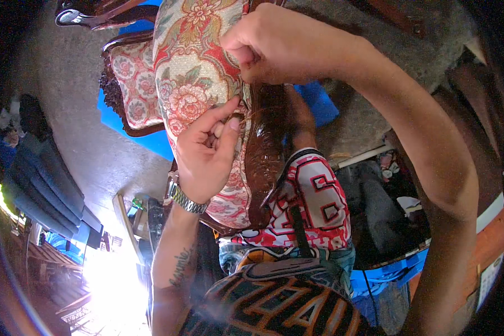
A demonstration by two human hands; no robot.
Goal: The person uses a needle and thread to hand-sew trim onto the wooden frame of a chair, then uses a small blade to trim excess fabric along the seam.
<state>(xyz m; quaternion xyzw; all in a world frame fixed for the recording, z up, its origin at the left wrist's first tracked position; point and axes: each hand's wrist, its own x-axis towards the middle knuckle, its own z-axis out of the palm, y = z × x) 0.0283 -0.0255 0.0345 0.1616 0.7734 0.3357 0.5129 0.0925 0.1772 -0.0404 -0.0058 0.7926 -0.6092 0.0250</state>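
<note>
A carved dark wood chair piece (263, 162) carries a cushion (185, 78) in cream, red and green floral tapestry. My left hand (204, 151), with a metal watch at the wrist, is closed at the cushion's seam, thumb and fingertips pinching something small I cannot make out. My right hand (263, 47) is curled closed against the cushion's upper right edge; what its fingertips hold is hidden. A thin strand seems to cross the wood near my left fingertips.
Another upholstered piece (134, 84) rests on blue sheeting (129, 143) at upper left. A co-worker's patterned jersey (319, 204) and arm are just beyond the chair's right side. Grey padded material (45, 173) lies at left. A dark bin (381, 213) stands at right.
</note>
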